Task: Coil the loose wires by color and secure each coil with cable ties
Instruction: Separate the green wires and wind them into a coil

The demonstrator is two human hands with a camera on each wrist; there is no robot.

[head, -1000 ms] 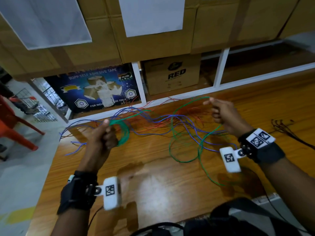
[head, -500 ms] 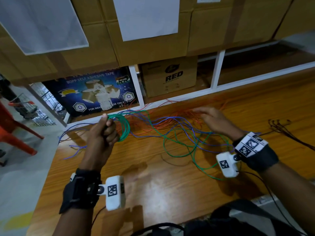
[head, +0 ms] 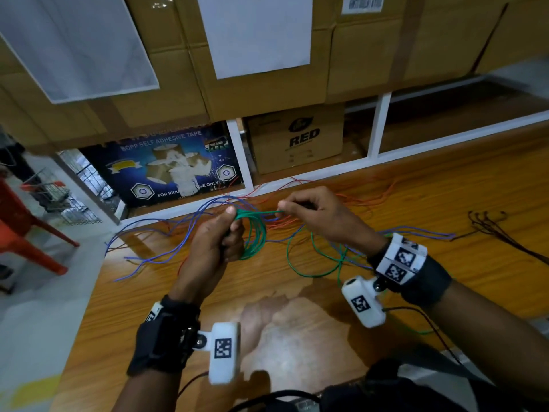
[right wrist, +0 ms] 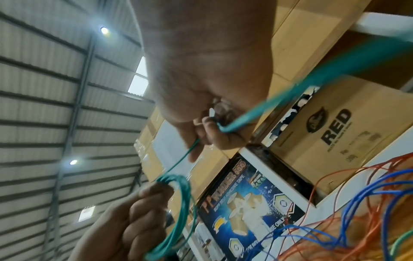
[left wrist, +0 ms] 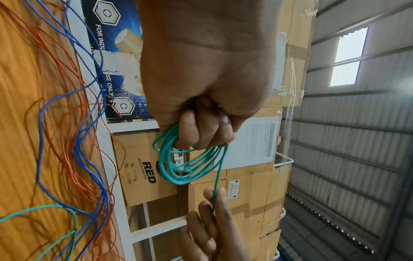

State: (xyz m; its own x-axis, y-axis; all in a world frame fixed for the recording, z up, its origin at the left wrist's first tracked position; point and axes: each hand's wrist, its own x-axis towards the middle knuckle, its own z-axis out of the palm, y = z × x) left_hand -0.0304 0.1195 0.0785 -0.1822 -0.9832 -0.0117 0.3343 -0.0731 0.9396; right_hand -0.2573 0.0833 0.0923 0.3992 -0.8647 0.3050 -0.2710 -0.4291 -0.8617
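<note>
warehouse | stacked cardboard cartons (head: 267,84) | corrugated metal roof (left wrist: 357,159) | wooden workbench (head: 297,322)

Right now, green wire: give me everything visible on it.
The green wire is thin, glossy and plastic-coated, partly wound into a multi-loop coil hanging from the left hand, whose fingers grip the top of the loops. One strand runs to the right hand, which pinches it. The uncoiled rest trails in loose curves on the wooden table, crossing blue wires. No cable tie shows on it.
</note>
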